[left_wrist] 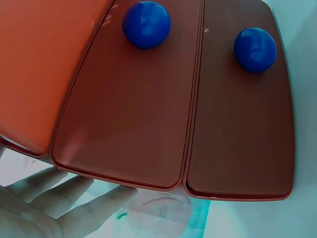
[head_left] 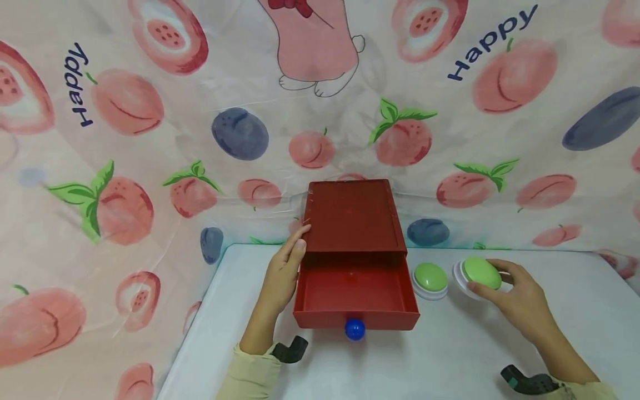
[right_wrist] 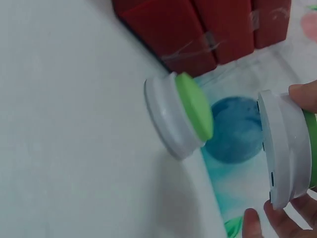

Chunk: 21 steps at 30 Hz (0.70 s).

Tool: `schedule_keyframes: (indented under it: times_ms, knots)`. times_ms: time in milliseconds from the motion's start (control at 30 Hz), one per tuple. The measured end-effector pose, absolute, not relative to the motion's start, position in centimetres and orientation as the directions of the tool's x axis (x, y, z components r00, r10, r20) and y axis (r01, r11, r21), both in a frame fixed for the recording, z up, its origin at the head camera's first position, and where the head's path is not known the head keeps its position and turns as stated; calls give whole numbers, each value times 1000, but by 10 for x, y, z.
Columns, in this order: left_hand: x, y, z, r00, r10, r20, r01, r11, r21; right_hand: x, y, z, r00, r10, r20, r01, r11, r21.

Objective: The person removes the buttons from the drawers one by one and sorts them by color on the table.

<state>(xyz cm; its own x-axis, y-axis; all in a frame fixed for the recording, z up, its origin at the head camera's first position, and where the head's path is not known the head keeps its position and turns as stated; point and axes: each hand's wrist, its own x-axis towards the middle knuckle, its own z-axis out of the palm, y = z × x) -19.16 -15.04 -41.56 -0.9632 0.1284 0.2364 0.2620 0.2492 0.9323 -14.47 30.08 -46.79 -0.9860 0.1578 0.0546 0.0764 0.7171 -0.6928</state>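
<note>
Head | right hand (head_left: pixel 521 303) pinches domed button (head_left: pixel 480 272) | left hand (head_left: pixel 281 278) (straight-fingered) touches boxy cabinet (head_left: pixel 352 216)

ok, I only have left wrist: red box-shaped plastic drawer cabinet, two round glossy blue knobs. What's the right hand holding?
Observer: The right hand grips a round, plastic-looking white disc with a domed green top.
Operator: Just the one?
Observer: No, a matching round green-topped white disc sits on the flat white tabletop, right of the cabinet in head view.
Operator: Third knob anywhere?
Observer: Yes, a round glossy blue knob on the front of the pulled-out red plastic drawer.
</note>
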Motion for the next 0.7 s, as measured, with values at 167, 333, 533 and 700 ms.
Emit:
schedule_keyframes:
  times_ms: [167, 333, 533, 700]
  knots:
    - [-191, -150, -415, -963, 133, 237, 263, 248, 932, -154, 309, -485, -989, 147, -11, 114, 717, -688]
    - [-190, -151, -416, -963, 129, 237, 263, 250, 932, -165, 315, -500, -992, 119, -32, 110, 736, -668]
    - [-190, -151, -416, -961, 130, 245, 270, 244, 931, -179, 321, -510, -996, 87, 34, 45, 764, -644]
    - [-191, -151, -415, -960, 143, 242, 270, 234, 934, -184, 327, -518, -997, 72, 35, 33, 770, -637]
